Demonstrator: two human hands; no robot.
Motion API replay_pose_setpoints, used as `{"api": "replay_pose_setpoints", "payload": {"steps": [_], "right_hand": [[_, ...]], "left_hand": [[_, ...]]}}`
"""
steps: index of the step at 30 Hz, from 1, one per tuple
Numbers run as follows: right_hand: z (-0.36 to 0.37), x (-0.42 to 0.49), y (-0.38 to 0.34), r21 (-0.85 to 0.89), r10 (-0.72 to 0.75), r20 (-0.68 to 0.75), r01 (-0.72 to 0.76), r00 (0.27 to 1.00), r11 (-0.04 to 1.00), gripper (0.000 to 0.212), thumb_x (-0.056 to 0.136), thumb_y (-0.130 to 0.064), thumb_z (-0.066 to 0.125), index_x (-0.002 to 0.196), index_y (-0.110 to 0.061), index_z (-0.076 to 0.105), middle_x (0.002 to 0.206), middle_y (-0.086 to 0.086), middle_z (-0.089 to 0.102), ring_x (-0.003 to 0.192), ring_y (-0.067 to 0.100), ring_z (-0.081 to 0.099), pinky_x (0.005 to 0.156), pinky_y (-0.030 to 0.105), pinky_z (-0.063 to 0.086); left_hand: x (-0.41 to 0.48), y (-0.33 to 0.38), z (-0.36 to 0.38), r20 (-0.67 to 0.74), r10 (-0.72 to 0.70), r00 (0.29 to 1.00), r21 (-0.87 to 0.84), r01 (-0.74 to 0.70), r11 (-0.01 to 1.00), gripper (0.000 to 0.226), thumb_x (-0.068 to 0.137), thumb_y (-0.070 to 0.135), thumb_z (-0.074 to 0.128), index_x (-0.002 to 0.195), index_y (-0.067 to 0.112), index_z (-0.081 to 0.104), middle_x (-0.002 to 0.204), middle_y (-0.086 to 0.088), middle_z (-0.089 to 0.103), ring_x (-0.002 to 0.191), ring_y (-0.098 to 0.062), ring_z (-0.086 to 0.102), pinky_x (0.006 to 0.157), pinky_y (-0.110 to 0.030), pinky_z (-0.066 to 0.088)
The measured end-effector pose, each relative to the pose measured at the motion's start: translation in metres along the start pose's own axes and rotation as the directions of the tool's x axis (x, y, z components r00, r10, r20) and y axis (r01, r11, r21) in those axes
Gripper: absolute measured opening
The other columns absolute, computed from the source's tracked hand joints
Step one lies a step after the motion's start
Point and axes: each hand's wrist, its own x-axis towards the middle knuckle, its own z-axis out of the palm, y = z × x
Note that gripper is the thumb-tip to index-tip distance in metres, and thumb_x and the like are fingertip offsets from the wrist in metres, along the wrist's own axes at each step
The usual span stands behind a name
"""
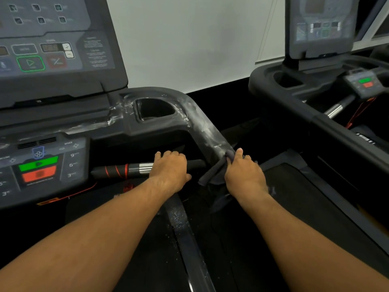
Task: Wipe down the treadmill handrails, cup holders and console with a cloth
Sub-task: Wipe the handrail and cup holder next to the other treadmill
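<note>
On the streaked black right handrail (210, 131), the right hand (245, 175) pinches a dark grey cloth (212, 171) against it; the left hand (170, 167) grips the black-and-chrome crossbar (117, 170). Firm strokes up towards the smeared black cup holder (179, 114) should lift the white residue. The grey console panel (71, 157) reads "SPEED", 9, 6, 3.

Dark grey cloth (211, 173) wraps the white-smeared side handrail (207, 129), down from the streaked cup holder (156, 118).
</note>
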Motion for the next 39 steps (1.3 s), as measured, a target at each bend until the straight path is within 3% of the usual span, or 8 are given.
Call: {"api": "replay_pose_setpoints", "payload": {"steps": [4, 13, 16, 20, 26, 29, 33, 39], "right_hand": [[0.003, 0.038, -0.017, 0.059, -0.078, 0.007, 0.078, 0.997, 0.995, 0.054, 0.103, -0.039, 0.028, 0.148, -0.01, 0.023, 0.138, 0.018, 0.045, 0.121, 0.036, 0.047, 0.093, 0.043, 0.043], [-0.007, 0.005, 0.008, -0.115, -0.362, 0.192, 0.387, 0.912, 0.915, 0.073, 0.098, -0.046, 0.034, 0.152, -0.022, -0.009, 0.16, 0.008, -0.014, 0.147, 0.03, -0.005, 0.119, 0.046, 0.01], [-0.015, -0.004, 0.012, -0.061, -0.179, 0.213, 0.195, 0.961, 0.979, 0.084, 0.092, -0.059, 0.039, 0.15, -0.031, -0.015, 0.16, 0.009, -0.009, 0.144, 0.035, 0.012, 0.11, 0.049, 0.03], [-0.017, 0.016, -0.003, -0.048, -0.039, 0.247, 0.053, 0.968, 0.997, 0.095, 0.088, -0.066, 0.042, 0.152, -0.021, -0.011, 0.149, 0.016, 0.03, 0.126, 0.036, 0.043, 0.093, 0.043, 0.043], [-0.014, 0.045, -0.02, 0.123, -0.012, 0.13, -0.004, 0.991, 0.992, 0.065, 0.101, -0.048, 0.025, 0.15, -0.005, 0.02, 0.137, 0.018, 0.048, 0.119, 0.038, 0.05, 0.091, 0.045, 0.043], [-0.013, 0.054, -0.024, 0.179, -0.117, 0.097, 0.098, 0.988, 0.979, 0.059, 0.103, -0.038, 0.027, 0.152, -0.008, 0.014, 0.147, 0.02, 0.036, 0.128, 0.038, 0.042, 0.096, 0.045, 0.041], [-0.015, 0.035, -0.01, 0.045, -0.228, 0.167, 0.224, 0.959, 0.974, 0.095, 0.088, -0.06, 0.049, 0.15, -0.028, -0.015, 0.16, 0.012, -0.006, 0.144, 0.04, 0.011, 0.108, 0.061, 0.024], [-0.01, 0.0, 0.006, -0.105, -0.282, 0.197, 0.306, 0.939, 0.946, 0.087, 0.093, -0.061, 0.04, 0.152, -0.018, -0.007, 0.159, 0.018, -0.01, 0.142, 0.04, 0.019, 0.113, 0.047, 0.027]], "left_hand": [[0.023, -0.006, -0.004, 0.033, -0.039, 0.999, 0.056, 0.037, 0.998, 0.043, 0.087, 0.051, 0.064, 0.113, 0.017, 0.06, 0.115, -0.004, 0.061, 0.112, -0.024, 0.053, 0.102, -0.041, 0.037], [0.057, -0.012, -0.016, 0.277, -0.078, 0.958, -0.114, 0.113, 0.987, 0.039, 0.078, 0.047, 0.077, 0.098, 0.016, 0.066, 0.085, 0.0, 0.062, 0.076, -0.019, 0.061, 0.062, -0.033, 0.048], [0.061, -0.01, -0.021, 0.294, -0.068, 0.953, -0.051, 0.087, 0.995, 0.045, 0.077, 0.051, 0.076, 0.103, 0.016, 0.065, 0.085, 0.001, 0.058, 0.078, -0.02, 0.059, 0.064, -0.034, 0.048], [0.061, -0.004, -0.025, 0.315, -0.065, 0.947, -0.019, 0.075, 0.997, 0.05, 0.079, 0.049, 0.076, 0.113, 0.014, 0.063, 0.095, -0.002, 0.061, 0.085, -0.024, 0.062, 0.072, -0.038, 0.054], [0.052, -0.003, -0.021, 0.272, -0.053, 0.961, -0.022, 0.061, 0.998, 0.036, 0.083, 0.046, 0.073, 0.09, 0.013, 0.062, 0.082, -0.001, 0.058, 0.077, -0.021, 0.06, 0.063, -0.033, 0.047], [0.047, -0.003, -0.017, 0.229, -0.065, 0.971, -0.024, 0.072, 0.997, 0.034, 0.085, 0.044, 0.071, 0.1, 0.013, 0.065, 0.085, -0.002, 0.058, 0.077, -0.02, 0.057, 0.064, -0.032, 0.045], [0.045, -0.002, -0.015, 0.215, -0.074, 0.974, -0.024, 0.081, 0.996, 0.036, 0.085, 0.046, 0.07, 0.103, 0.015, 0.067, 0.088, -0.002, 0.062, 0.079, -0.021, 0.061, 0.066, -0.033, 0.048], [0.046, -0.004, -0.012, 0.206, -0.072, 0.976, -0.023, 0.078, 0.997, 0.035, 0.087, 0.048, 0.068, 0.105, 0.018, 0.066, 0.09, 0.0, 0.063, 0.082, -0.019, 0.062, 0.068, -0.032, 0.046]]}}
